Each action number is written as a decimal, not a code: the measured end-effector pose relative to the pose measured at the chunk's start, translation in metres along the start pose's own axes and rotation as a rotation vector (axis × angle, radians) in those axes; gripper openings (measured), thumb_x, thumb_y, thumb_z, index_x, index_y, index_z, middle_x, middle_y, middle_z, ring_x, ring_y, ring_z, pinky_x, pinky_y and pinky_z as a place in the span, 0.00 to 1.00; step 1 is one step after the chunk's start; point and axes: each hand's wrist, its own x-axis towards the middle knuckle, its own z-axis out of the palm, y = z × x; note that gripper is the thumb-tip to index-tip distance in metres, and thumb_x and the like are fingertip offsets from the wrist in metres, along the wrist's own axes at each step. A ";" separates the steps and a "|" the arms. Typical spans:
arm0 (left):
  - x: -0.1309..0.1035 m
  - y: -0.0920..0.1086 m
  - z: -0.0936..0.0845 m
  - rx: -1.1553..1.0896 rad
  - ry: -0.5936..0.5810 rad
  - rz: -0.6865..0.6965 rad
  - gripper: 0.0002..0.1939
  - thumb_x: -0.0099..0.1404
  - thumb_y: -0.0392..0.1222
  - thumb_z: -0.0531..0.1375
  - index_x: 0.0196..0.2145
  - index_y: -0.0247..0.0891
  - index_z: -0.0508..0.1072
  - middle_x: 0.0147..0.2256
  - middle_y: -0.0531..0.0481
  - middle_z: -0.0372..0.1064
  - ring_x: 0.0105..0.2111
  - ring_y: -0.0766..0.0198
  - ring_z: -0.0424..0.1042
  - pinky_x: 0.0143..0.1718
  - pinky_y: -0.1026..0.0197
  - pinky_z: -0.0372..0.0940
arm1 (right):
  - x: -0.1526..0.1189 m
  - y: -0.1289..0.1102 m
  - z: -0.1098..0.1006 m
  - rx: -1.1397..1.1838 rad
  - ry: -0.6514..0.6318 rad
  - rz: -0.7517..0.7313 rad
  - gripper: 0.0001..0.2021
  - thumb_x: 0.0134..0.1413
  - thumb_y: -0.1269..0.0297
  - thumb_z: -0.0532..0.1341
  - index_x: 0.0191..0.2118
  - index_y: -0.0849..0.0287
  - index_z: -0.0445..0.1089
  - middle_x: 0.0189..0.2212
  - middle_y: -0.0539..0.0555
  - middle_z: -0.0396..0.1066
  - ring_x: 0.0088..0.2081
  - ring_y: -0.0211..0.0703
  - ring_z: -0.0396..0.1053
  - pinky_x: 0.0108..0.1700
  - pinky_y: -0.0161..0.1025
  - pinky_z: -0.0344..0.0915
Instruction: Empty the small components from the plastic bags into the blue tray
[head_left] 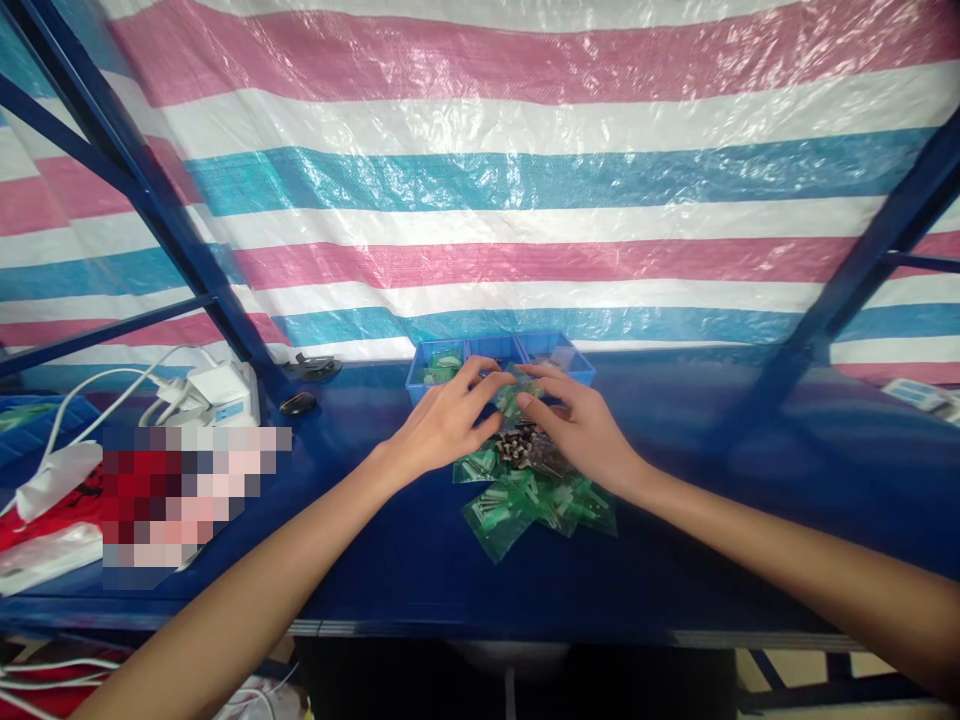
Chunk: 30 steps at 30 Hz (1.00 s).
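Between my two hands is a small clear green plastic bag [511, 398], held up over a pile. My left hand [455, 412] reaches in from the left with bent fingers, its fingertips at the bag's left edge. On the other side, my right hand [583, 425] has the bag between thumb and fingers. Beneath lies a heap of small dark and metallic parts [516, 447], too small to name. Several green bags of slim metal pieces [499, 512] are spread in front of and beside the heap.
A blue divided bin [416, 376] with small bags in it stands behind my hands on the blue table [720, 480]. To the left are a black computer mouse [298, 403], a white power strip with plugs [225, 392] and a blurred-out patch. Blue frame posts flank a striped plastic sheet.
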 end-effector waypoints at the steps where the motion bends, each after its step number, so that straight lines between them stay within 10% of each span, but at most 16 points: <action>1: 0.000 0.000 0.000 -0.003 0.003 0.011 0.21 0.71 0.38 0.55 0.60 0.41 0.63 0.60 0.39 0.61 0.39 0.61 0.75 0.36 0.58 0.71 | 0.000 0.000 0.000 0.007 -0.006 0.003 0.15 0.64 0.50 0.60 0.36 0.55 0.75 0.62 0.58 0.66 0.50 0.55 0.73 0.34 0.44 0.74; 9: 0.001 0.002 -0.001 -0.119 0.049 0.040 0.18 0.74 0.35 0.49 0.58 0.37 0.65 0.53 0.42 0.69 0.48 0.56 0.73 0.46 0.53 0.70 | -0.001 -0.004 0.001 -0.029 0.006 -0.070 0.09 0.64 0.57 0.61 0.41 0.53 0.76 0.60 0.56 0.68 0.48 0.52 0.74 0.35 0.43 0.72; 16: 0.003 0.002 0.003 -0.288 0.127 -0.137 0.18 0.73 0.42 0.56 0.59 0.40 0.63 0.30 0.56 0.66 0.24 0.69 0.66 0.28 0.64 0.61 | -0.001 -0.006 0.001 -0.092 -0.027 -0.037 0.09 0.64 0.59 0.58 0.41 0.56 0.74 0.33 0.53 0.75 0.23 0.38 0.64 0.25 0.38 0.60; 30: 0.005 0.001 0.005 -0.311 0.166 -0.133 0.16 0.69 0.48 0.62 0.52 0.42 0.70 0.53 0.43 0.62 0.36 0.64 0.70 0.30 0.63 0.68 | 0.000 0.007 0.003 0.222 -0.014 0.062 0.13 0.64 0.63 0.58 0.52 0.52 0.59 0.43 0.55 0.75 0.36 0.44 0.73 0.38 0.43 0.72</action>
